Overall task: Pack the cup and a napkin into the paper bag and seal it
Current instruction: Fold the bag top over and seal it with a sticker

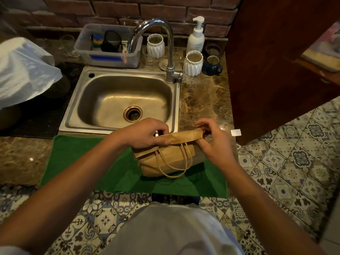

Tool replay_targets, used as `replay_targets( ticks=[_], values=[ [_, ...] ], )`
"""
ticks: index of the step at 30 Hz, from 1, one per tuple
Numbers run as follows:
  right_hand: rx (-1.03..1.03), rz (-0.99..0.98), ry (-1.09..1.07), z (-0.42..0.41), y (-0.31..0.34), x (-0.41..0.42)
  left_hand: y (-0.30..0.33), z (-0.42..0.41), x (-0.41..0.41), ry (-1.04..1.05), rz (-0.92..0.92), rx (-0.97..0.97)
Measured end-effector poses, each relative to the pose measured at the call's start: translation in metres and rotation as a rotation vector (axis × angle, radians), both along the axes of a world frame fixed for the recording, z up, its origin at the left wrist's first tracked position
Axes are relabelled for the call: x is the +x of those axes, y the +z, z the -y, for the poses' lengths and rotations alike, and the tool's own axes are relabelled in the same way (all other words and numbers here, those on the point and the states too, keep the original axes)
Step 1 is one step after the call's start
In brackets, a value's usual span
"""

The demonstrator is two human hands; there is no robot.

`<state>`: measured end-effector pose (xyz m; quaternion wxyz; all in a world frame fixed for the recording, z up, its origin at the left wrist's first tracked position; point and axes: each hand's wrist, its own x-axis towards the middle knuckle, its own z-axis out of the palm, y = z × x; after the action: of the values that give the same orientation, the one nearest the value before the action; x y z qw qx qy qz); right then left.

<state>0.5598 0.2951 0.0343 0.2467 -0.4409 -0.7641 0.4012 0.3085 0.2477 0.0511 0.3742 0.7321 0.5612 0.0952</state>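
Two bare forearms reach over a green mat [82, 162] on a marble counter [204, 100], where a brown paper bag [165, 159] stands with its top folded over and its twine handles [173, 162] hanging down the front; the left hand [145, 133] pinches the left end of the folded strip, the right hand [215, 138] pinches the right end; a steel sink [103, 100] lies just behind; whether cup and napkin are inside cannot be told
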Motion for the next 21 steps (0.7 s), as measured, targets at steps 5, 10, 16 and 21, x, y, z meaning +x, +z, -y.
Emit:
replay_targets(
  ticks=[5, 10, 16, 21],
  values=[
    [0.057, 0.276, 0.344, -0.021, 0.02, 0.0, 0.001, -0.002, 0.003, 0.003, -0.04, 0.06],
    [0.201, 0.414, 0.456, -0.032, 0.026, -0.022, 0.001, -0.003, 0.009, -0.006, -0.029, 0.128],
    [0.091, 0.37, 0.428, -0.035, 0.012, -0.033, 0.0, 0.005, 0.006, 0.114, 0.039, 0.116],
    [-0.035, 0.22, 0.353, -0.037, 0.012, -0.026, -0.005, 0.015, -0.008, 0.167, 0.014, 0.081]
  ],
)
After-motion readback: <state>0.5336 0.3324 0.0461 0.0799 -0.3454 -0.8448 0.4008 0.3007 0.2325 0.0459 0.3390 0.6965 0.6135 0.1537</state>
